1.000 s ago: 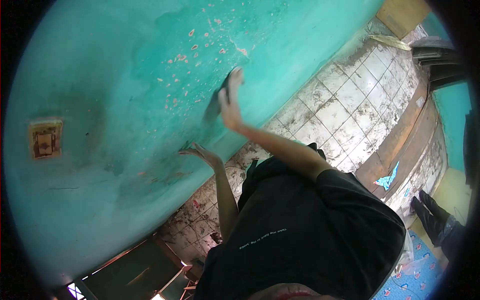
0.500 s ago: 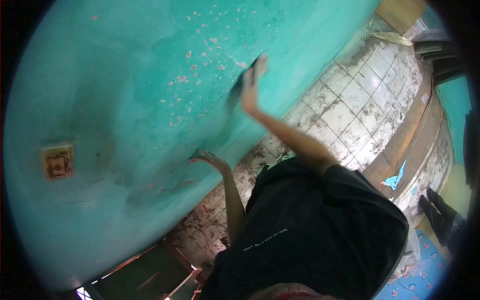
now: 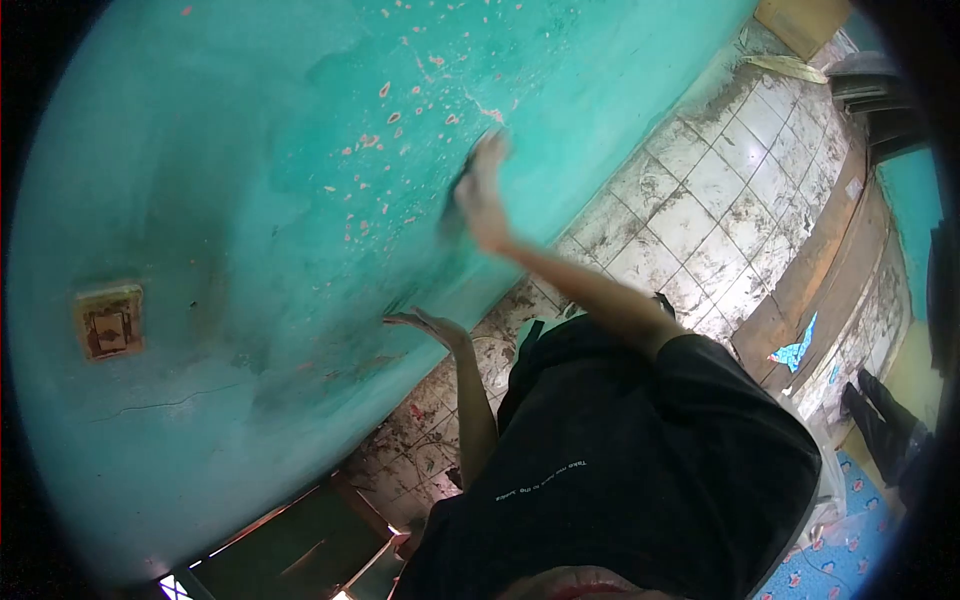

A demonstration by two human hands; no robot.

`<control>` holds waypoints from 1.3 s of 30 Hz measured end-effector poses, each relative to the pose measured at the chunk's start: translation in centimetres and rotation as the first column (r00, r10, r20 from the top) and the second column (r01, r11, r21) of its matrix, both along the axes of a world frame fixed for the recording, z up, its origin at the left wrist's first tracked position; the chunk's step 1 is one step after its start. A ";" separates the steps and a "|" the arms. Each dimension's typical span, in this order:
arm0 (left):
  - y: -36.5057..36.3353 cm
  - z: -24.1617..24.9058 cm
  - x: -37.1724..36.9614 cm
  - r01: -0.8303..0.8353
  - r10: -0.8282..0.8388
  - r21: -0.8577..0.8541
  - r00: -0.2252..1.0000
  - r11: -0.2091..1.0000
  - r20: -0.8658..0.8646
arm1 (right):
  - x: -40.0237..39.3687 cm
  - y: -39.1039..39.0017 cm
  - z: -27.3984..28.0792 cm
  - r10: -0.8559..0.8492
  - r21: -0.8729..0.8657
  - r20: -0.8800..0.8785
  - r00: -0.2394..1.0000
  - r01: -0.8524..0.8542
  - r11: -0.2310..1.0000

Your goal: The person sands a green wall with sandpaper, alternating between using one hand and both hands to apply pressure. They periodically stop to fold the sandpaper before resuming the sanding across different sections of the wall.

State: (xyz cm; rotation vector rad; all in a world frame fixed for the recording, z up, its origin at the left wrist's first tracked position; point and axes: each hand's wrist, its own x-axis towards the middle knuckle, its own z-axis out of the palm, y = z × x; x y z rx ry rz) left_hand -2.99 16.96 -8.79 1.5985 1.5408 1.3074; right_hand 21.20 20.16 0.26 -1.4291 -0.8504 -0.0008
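My right hand (image 3: pixel 481 195) is on the green wall (image 3: pixel 300 180), just below a patch of chipped paint spots (image 3: pixel 390 118). Motion smears its fingers, and a dark strip shows between the hand and the wall. Whether that strip is a thin pad or partly shadow is hard to make out. Lower down, my left hand (image 3: pixel 437 327) rests its fingertips at the wall, fingers stretched out and nothing visible in them.
A worn switch box (image 3: pixel 108 322) is set in the wall at left. Dirty white floor tiles (image 3: pixel 685 215) run along the wall's foot. Brown boards (image 3: pixel 800 290) lie to the right. A person's legs (image 3: pixel 885 420) and blue patterned sheet (image 3: pixel 840 560) are at lower right.
My right hand has slid down and left along the wall, away from the chipped spots. My left hand stays at nearly the same place. The view has shifted slightly.
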 end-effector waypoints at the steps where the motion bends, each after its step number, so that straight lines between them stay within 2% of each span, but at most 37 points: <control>1: -0.5 0.6 -0.1 -0.025 0.025 -0.004 0.999 1.000 -0.042 | 4.7 0.2 -0.2 -0.006 0.072 -0.175 0.985 0.019 0.997; 2: -1.0 1.1 -0.3 -0.037 0.037 -0.012 0.999 0.999 -0.036 | 9.9 0.4 1.1 -0.138 0.074 -0.260 0.956 0.162 0.984; 3: -1.6 1.6 -0.8 -0.040 0.041 -0.036 0.998 0.999 0.040 | 15.0 0.8 0.9 -0.219 0.064 -0.218 0.951 0.238 0.969; 4: -2.1 2.1 -1.5 -0.037 0.043 -0.058 0.993 0.998 0.111 | 18.4 0.0 0.1 0.028 0.186 -0.508 0.861 0.078 0.980; 5: -2.6 2.1 -2.5 -0.045 0.051 -0.064 0.993 0.997 0.106 | 19.5 -0.9 1.0 0.283 0.344 -0.711 0.643 -0.033 0.938; 6: -3.0 2.1 -2.9 -0.083 0.100 -0.107 0.982 0.991 0.163 | 17.6 -0.4 1.0 0.287 0.343 -0.711 0.642 -0.039 0.938; 7: -2.9 1.9 -3.0 -0.115 0.146 -0.147 0.964 0.982 0.223 | 13.8 0.1 1.9 0.061 0.226 -0.504 0.861 0.063 0.972; 8: -3.0 1.5 -3.8 -0.117 0.148 -0.147 0.964 0.982 0.221 | 9.3 0.5 2.3 -0.168 0.140 -0.228 0.959 0.202 0.969; 9: -3.1 1.1 -4.7 -0.114 0.144 -0.153 0.969 0.982 0.203 | 3.7 1.3 1.4 -0.211 0.062 -0.206 0.956 0.228 0.972; 10: -3.0 0.9 -5.4 -0.110 0.138 -0.158 0.973 0.981 0.184 | -2.2 1.9 0.1 -0.175 -0.008 -0.177 0.969 0.176 0.984; 11: -2.9 1.1 -6.3 -0.110 0.138 -0.158 0.975 0.981 0.174 | -8.5 1.4 -0.9 -0.057 -0.075 -0.109 0.992 0.049 0.996; 13: -2.6 2.1 -8.1 -0.118 0.145 -0.152 0.972 0.981 0.185 | -14.2 -1.8 -0.5 0.255 -0.063 -0.055 0.965 -0.258 0.964; 14: -2.1 2.6 -8.9 -0.120 0.148 -0.146 0.969 0.982 0.197 | -14.0 -1.4 -0.6 0.251 -0.061 -0.061 0.966 -0.255 0.965; 16: -1.3 3.2 -10.1 -0.127 0.157 -0.137 0.959 0.982 0.236 | -9.3 0.4 -1.6 -0.030 -0.077 0.202 0.979 0.047 0.996; 17: -0.7 2.5 -11.4 -0.130 0.161 -0.139 0.957 0.982 0.243 | -5.2 1.7 -3.0 -0.097 -0.062 0.073 0.993 0.102 0.993; 18: -0.4 1.0 -14.0 -0.165 0.173 -0.093 0.981 0.982 0.085 | -0.1 1.1 -1.9 -0.134 0.030 0.013 0.991 0.134 0.991; 19: -0.4 -0.2 -16.0 -0.192 0.189 -0.040 0.980 0.981 -0.068 | 4.8 1.1 -0.8 -0.178 0.089 -0.134 0.975 0.191 0.977; 20: -0.7 0.1 -16.6 -0.202 0.199 -0.045 0.978 0.978 -0.057 | 9.2 1.4 -0.2 -0.201 0.146 -0.243 0.949 0.240 0.960; 21: -0.8 0.5 -17.0 -0.208 0.207 -0.048 0.978 0.977 -0.017 | 8.9 1.2 0.9 -0.193 0.145 -0.234 0.953 0.230 0.962; 23: -0.7 1.0 -17.9 -0.221 0.222 -0.041 0.974 0.974 0.030 | 7.7 1.7 2.9 -0.257 0.215 -0.328 0.909 0.337 0.917; 24: -0.7 0.9 -18.3 -0.201 0.201 -0.030 0.979 0.979 0.028 | 3.1 2.4 2.5 -0.276 0.199 -0.235 0.932 0.324 0.925; 25: -0.8 0.8 -19.0 -0.180 0.180 -0.023 0.983 0.983 0.019 | -3.3 2.6 2.5 -0.250 0.121 -0.232 0.940 0.283 0.952; 26: -1.0 1.6 -18.9 -0.186 0.187 -0.022 0.982 0.982 0.018 | -10.2 2.9 1.4 -0.236 0.096 -0.126 0.963 0.249 0.964; 27: -1.2 2.1 -18.8 -0.184 0.185 -0.045 0.983 0.982 0.015 | -17.1 3.6 -0.2 -0.252 -0.201 -0.042 0.967 0.238 0.950; 28: -1.2 2.6 -18.7 -0.180 0.181 -0.066 0.983 0.981 0.014 | -23.8 1.7 -0.5 -0.022 0.027 -0.059 0.998 0.024 0.999; 30: -1.4 3.1 -19.8 -0.184 0.187 -0.061 0.980 0.981 0.060 | -28.5 -1.5 -1.5 0.322 -0.019 -0.031 0.946 -0.323 0.946; 31: -1.2 2.8 -20.5 -0.186 0.191 -0.052 0.975 0.981 0.115 | -27.9 -1.4 -1.7 0.323 -0.018 -0.031 0.946 -0.323 0.946; 33: -1.1 2.3 -22.6 -0.187 0.189 -0.040 0.980 0.982 0.055 | -23.1 -1.1 -3.1 0.267 -0.139 0.168 0.949 -0.246 0.959; 34: -1.4 2.0 -23.7 -0.187 0.187 -0.030 0.982 0.982 -0.009 | -19.4 0.2 -5.4 0.116 0.008 0.267 0.957 -0.122 0.992; 35: -1.7 2.1 -24.1 -0.197 0.197 -0.035 0.980 0.980 -0.001 | -15.2 1.0 -4.5 -0.005 0.011 0.166 0.986 0.003 1.000; 36: -2.2 2.8 -24.6 -0.197 0.198 -0.067 0.980 0.978 0.002 | -11.2 1.2 -1.8 -0.072 0.091 -0.014 0.997 0.073 0.993; 37: -2.7 3.3 -25.5 -0.197 0.198 -0.098 0.980 0.975 -0.002 | -7.9 2.0 0.2 -0.189 0.081 -0.124 0.974 0.200 0.977; 38: -2.8 3.2 -26.2 -0.208 0.208 -0.097 0.978 0.973 -0.007 | -8.1 2.6 1.7 -0.179 0.080 -0.129 0.975 0.190 0.978; 39: -2.9 2.7 -26.9 -0.191 0.194 -0.090 0.980 0.978 0.031 | -8.5 3.2 2.8 -0.234 0.129 -0.231 0.944 0.269 0.955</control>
